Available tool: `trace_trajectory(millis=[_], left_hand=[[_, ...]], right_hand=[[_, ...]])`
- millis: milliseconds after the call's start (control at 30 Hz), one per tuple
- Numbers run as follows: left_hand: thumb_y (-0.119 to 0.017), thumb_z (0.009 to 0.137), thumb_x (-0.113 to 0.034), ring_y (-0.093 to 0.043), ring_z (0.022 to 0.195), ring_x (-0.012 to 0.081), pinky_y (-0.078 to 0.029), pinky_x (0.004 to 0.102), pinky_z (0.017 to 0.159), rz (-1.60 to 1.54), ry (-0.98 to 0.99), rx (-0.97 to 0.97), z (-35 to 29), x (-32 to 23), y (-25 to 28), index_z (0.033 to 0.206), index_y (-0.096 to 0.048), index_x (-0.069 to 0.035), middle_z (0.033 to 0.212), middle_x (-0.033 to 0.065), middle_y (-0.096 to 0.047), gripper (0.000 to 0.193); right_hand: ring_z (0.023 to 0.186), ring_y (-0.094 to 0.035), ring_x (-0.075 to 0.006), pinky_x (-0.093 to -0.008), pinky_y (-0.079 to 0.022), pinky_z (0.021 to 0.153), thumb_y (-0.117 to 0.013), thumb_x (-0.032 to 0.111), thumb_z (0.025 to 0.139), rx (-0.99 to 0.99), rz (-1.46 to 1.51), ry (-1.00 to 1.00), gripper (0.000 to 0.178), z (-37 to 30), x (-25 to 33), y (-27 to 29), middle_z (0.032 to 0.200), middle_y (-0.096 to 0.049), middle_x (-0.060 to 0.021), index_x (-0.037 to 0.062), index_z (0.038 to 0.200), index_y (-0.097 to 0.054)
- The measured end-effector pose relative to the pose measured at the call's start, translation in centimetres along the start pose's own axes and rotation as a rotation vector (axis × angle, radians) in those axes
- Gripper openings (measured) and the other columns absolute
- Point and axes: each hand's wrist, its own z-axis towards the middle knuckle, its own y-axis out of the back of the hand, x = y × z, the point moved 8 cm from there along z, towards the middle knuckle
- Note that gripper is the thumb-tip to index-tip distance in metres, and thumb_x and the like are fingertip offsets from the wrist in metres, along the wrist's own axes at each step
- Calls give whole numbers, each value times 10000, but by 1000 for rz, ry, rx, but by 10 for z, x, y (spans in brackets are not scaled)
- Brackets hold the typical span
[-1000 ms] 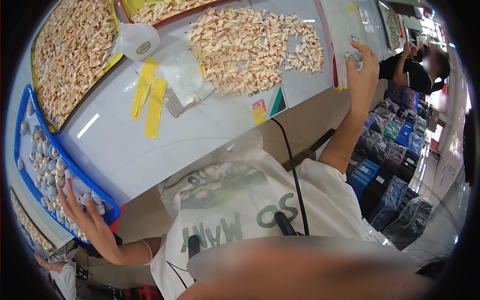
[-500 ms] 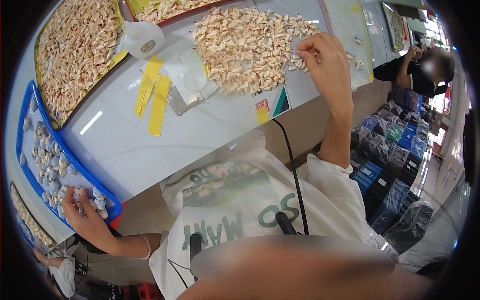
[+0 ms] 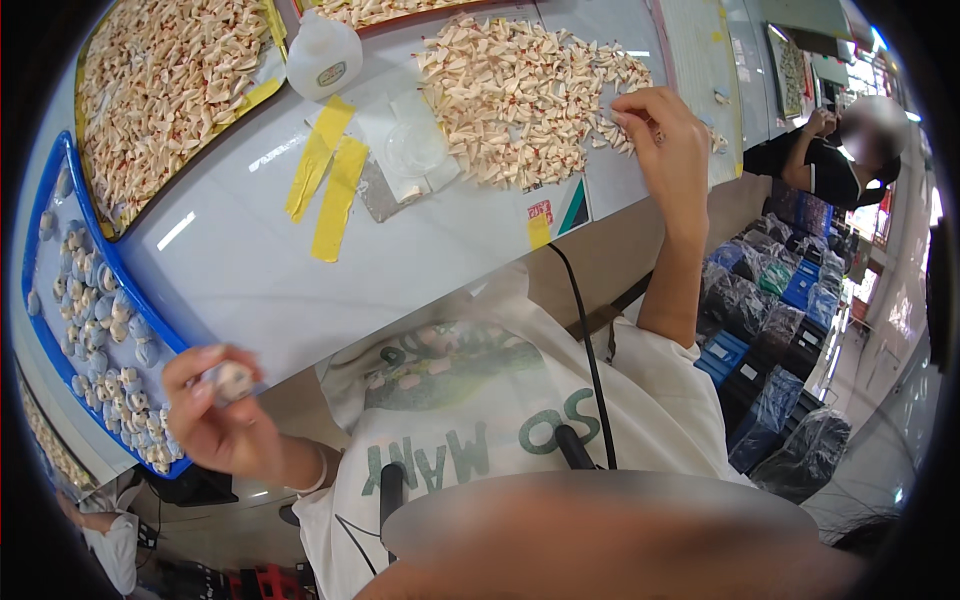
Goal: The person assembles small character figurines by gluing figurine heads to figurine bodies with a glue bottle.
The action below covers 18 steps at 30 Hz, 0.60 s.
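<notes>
My left hand [image 3: 225, 415] is raised beside the blue tray [image 3: 125, 285], pinching a small rounded cream-and-blue piece [image 3: 233, 381], somewhat blurred. More rounded cream-and-blue pieces [image 3: 100, 300] lie in that tray. At the right end of a spread pile of small pointed cream pieces [image 3: 510, 100] is my right hand [image 3: 665, 145]. Its thumb and fingers are closed together at the pile's edge; what they hold, if anything, is too small to make out. Red tips show on some of the pointed pieces.
A yellow-edged tray [image 3: 170, 110] heaped with cream pieces stands at the far left, next to a white plastic bottle [image 3: 325, 60]. Yellow tape strips [image 3: 338, 200] and a clear round dish [image 3: 415, 148] are on the table. A person [image 3: 840, 150] sits at the right.
My left hand has lifted out of the blue tray and moved right, bringing a rounded piece with it. My right hand has stayed at the pile's right edge. The view has shifted slightly.
</notes>
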Motion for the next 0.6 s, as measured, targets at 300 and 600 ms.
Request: trace_trajectory(millis=[300,600], left_hand=[[-600,797,-52,-574,814,210,-492,277,681,-385,406,94,0,34,-74,997,-517,13,1024,166,-511,227],[-558,769,66,-508,968,204,-451,333,837,-664,392,239,-5,44,-104,988,-542,1,1074,139,-468,229]], right_hand=[[822,-500,-288,-352,-403,703,-520,-31,740,10,-254,298,49,1,26,-2,839,-528,-112,5,768,-504],[765,-518,-298,-353,-414,678,-537,-25,740,32,10,184,73,-1,12,-3,821,-528,-118,-16,805,-506]])
